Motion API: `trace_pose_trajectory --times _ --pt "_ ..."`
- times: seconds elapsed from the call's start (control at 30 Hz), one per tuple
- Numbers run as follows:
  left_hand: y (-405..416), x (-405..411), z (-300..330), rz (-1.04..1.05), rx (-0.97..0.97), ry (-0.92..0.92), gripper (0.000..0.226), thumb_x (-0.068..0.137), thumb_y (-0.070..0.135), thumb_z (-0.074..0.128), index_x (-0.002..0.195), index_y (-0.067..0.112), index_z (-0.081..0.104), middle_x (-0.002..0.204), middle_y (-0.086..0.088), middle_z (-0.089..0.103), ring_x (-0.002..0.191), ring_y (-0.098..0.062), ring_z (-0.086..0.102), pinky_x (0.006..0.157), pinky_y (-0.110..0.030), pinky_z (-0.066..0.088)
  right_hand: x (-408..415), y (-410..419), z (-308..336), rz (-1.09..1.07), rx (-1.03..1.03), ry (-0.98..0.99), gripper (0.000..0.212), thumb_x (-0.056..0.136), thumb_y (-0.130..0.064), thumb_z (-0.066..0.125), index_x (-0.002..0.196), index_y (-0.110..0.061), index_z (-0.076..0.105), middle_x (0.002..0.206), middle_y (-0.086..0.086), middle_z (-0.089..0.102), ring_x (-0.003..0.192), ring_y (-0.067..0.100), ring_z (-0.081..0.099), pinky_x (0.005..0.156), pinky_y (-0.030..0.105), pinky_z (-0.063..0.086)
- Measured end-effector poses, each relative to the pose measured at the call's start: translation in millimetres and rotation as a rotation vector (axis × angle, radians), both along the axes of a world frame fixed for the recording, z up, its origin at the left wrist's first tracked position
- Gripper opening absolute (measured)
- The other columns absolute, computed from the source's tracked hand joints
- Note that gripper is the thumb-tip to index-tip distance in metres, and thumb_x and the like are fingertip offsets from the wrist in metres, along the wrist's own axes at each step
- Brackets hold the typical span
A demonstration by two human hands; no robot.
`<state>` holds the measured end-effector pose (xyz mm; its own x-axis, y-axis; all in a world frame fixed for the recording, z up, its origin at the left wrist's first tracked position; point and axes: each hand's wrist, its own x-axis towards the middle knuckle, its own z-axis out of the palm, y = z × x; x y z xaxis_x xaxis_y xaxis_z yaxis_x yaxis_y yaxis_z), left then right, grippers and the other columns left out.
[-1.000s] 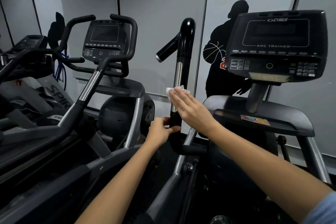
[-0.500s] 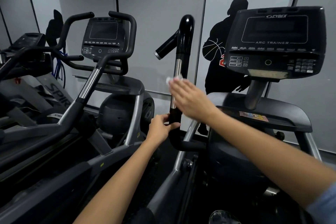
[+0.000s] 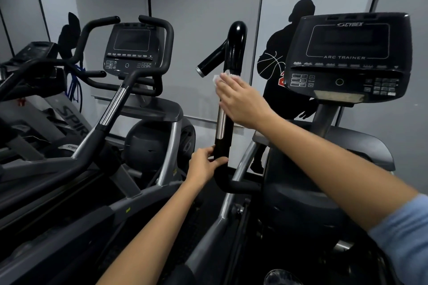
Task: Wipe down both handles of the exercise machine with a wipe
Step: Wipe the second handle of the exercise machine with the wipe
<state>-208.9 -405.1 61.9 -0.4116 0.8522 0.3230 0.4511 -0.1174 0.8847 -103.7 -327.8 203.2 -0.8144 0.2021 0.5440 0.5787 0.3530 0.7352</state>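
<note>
Wipe (image 3: 220, 77) under right hand (image 3: 240, 102) on handle (image 3: 234, 53)

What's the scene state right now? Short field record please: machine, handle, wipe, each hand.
machine: Cybex Arc Trainer, console at upper right
handle: upright black handle with a chrome section, left of the console
wipe: white wipe pressed on the handle, just below the side bar
right hand: right hand flat over the wipe
left hand: left hand closed around the lower handle
other handle: not in view
</note>
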Motion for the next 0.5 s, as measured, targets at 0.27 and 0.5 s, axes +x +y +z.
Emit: trace_pose_trajectory --times 0.27,0.5 --pt "-3.2 2.5 0.3 0.003 0.003 -0.037 0.014 0.082 0.016 0.071 0.092 0.023 0.067 0.098 0.005 0.069 0.086 -0.005 0.059 0.069 -0.008 0.043 -6.0 -21.3 -46.5 0.066 0.011 -0.413 0.057 0.097 -0.039 0.022 0.095 -0.005 0.068 0.095 0.014 0.068 0.097 0.032 0.06 0.104 0.046 0.036" --pt "-3.9 0.6 1.6 -0.034 -0.007 -0.008 0.041 0.08 0.022 0.073 0.119 0.015 0.063 0.109 0.004 0.068 0.102 -0.016 0.065 0.095 -0.03 0.049 -25.3 2.0 8.6 -0.041 0.121 -0.245 0.058 0.095 -0.042 0.023 0.092 -0.01 0.072 0.09 0.007 0.071 0.091 0.028 0.063 0.101 0.042 0.041"
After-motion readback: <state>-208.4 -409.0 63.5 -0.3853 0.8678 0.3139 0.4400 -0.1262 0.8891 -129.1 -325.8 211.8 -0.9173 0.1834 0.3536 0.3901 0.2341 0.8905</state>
